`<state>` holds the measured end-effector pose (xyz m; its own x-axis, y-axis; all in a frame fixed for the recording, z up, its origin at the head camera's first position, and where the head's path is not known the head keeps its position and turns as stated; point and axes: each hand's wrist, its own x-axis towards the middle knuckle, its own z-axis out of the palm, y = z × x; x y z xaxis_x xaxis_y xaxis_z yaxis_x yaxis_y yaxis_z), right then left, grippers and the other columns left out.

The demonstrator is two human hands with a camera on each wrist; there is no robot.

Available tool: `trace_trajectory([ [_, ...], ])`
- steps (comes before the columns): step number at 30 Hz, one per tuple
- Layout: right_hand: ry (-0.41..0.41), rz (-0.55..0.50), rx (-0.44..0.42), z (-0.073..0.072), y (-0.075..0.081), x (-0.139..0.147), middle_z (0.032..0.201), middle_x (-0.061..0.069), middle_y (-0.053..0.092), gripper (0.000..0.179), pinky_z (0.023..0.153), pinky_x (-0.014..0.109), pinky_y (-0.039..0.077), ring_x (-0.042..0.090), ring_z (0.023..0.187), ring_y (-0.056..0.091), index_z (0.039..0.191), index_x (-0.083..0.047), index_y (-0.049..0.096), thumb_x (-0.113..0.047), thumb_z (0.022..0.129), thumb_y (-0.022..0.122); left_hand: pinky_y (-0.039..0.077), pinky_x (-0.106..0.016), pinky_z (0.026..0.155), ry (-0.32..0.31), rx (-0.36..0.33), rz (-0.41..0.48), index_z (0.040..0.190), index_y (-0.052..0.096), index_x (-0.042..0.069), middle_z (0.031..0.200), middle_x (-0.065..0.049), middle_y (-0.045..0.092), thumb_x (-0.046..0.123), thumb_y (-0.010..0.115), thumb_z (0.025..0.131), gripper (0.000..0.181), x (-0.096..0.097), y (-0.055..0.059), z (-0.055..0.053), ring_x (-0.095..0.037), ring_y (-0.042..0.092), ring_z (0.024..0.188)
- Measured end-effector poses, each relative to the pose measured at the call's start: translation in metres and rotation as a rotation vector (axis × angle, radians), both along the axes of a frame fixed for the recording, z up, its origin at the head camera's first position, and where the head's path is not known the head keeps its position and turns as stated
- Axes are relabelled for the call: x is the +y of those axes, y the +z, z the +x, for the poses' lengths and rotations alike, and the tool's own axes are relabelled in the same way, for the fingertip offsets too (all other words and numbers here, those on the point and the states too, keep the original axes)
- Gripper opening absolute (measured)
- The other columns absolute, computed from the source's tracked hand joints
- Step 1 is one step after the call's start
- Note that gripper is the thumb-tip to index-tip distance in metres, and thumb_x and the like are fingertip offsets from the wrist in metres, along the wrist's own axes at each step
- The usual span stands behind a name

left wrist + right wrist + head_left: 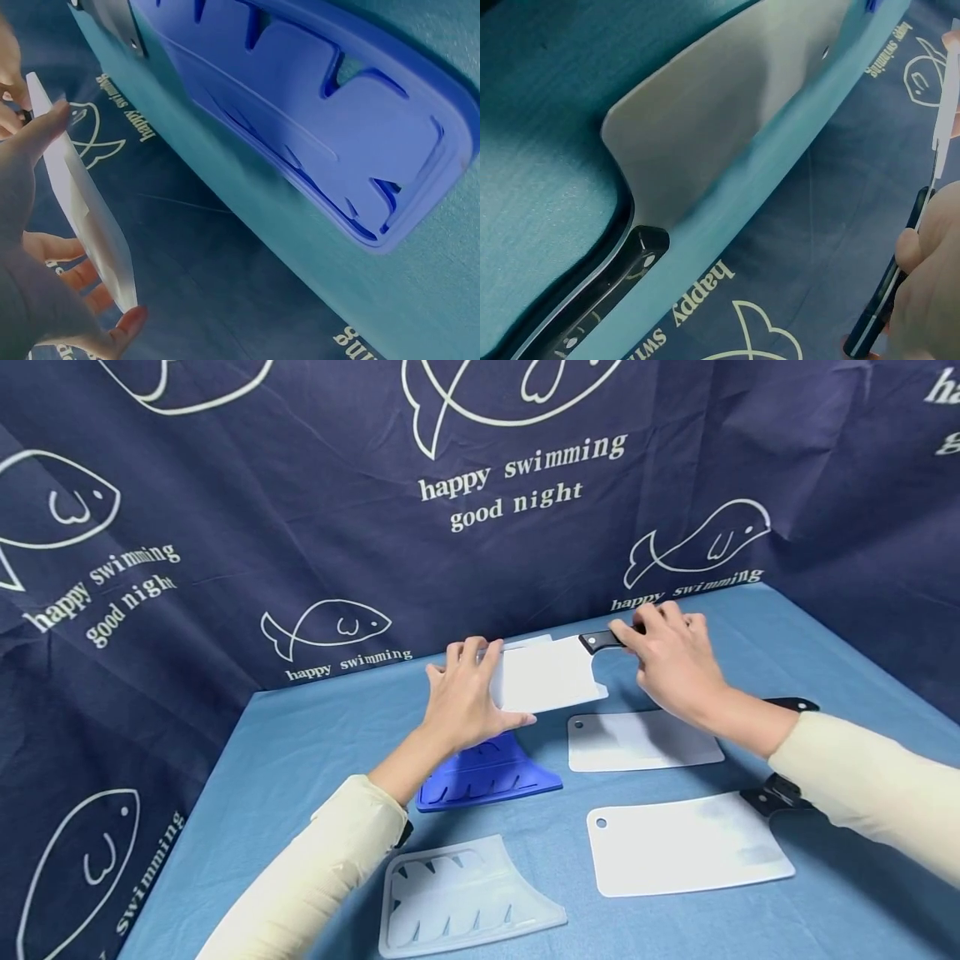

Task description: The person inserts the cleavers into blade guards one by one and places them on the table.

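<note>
My right hand (675, 656) grips the black handle (603, 641) of a cleaver, raised over the back of the table. The cleaver's pale blade (551, 675) points left and overlaps a white blade guard (90, 217), which my left hand (465, 697) holds between thumb and fingers. Seen from the right wrist, the blade runs into the guard's near end. Below my left hand lies a blue blade guard (491, 777), partly covered by that hand. Under my right arm rests a second cleaver (633, 742), its handle partly hidden by the forearm.
Nearest the front, a translucent white blade guard (465, 902) lies on the blue tablecloth (322, 760). To its right is another cleaver (682, 852), its black handle beneath the right sleeve. A dark fabric wall (337, 527) with fish prints stands right behind the table.
</note>
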<state>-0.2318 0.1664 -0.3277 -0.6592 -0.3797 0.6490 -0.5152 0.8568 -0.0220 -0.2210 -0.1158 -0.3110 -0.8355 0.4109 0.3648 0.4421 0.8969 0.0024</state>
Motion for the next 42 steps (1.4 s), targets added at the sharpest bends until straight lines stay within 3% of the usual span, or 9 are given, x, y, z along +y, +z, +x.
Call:
trace_trajectory([
  [11, -0.012, 0.045, -0.224, -0.013, 0.0, -0.004, 0.092, 0.009, 0.043, 0.052, 0.072, 0.05, 0.031, 0.033, 0.093, 0.037, 0.124, -0.008, 0.06, 0.011, 0.075, 0.062, 0.035, -0.057, 0.081, 0.031, -0.104, -0.038, 0.144, 0.04, 0.016, 0.132, -0.006, 0.041, 0.075, 0.072, 0.061, 0.107, -0.002, -0.005, -0.015, -0.029, 0.036, 0.119],
  [17, -0.016, 0.067, -0.289, -0.022, -0.002, -0.004, 0.095, 0.011, 0.047, 0.041, 0.069, 0.05, 0.034, 0.034, 0.092, 0.04, 0.121, -0.009, 0.061, 0.004, 0.082, 0.065, 0.035, -0.059, 0.085, 0.042, -0.174, -0.049, 0.145, 0.04, 0.017, 0.134, -0.005, 0.04, 0.075, 0.071, 0.062, 0.106, -0.001, -0.008, -0.025, -0.028, 0.035, 0.121],
  [30, -0.041, 0.119, -0.527, -0.048, -0.015, -0.007, 0.097, 0.01, 0.05, 0.042, 0.064, 0.044, 0.035, 0.03, 0.088, 0.041, 0.13, -0.003, 0.059, 0.003, 0.089, 0.059, 0.031, -0.061, 0.096, 0.036, -0.392, -0.05, 0.147, 0.039, 0.014, 0.14, -0.005, 0.037, 0.072, 0.072, 0.064, 0.106, 0.001, -0.032, -0.053, -0.028, 0.032, 0.125],
  [37, -0.027, 0.164, -0.578, -0.064, -0.026, -0.007, 0.1, 0.012, 0.052, 0.038, 0.071, 0.056, 0.043, 0.037, 0.1, 0.048, 0.127, -0.004, 0.063, 0.0, 0.09, 0.061, 0.032, -0.058, 0.097, 0.048, -0.482, -0.078, 0.148, 0.037, 0.014, 0.139, -0.006, 0.037, 0.069, 0.073, 0.067, 0.104, 0.004, -0.04, -0.063, -0.028, 0.033, 0.125],
  [42, -0.028, 0.179, -0.629, -0.071, -0.033, -0.008, 0.107, 0.015, 0.053, 0.036, 0.08, 0.064, 0.042, 0.04, 0.107, 0.048, 0.127, -0.004, 0.063, -0.002, 0.091, 0.06, 0.031, -0.056, 0.099, 0.055, -0.548, -0.079, 0.149, 0.035, 0.014, 0.138, -0.006, 0.037, 0.067, 0.073, 0.069, 0.104, 0.004, -0.045, -0.068, -0.027, 0.033, 0.124],
])
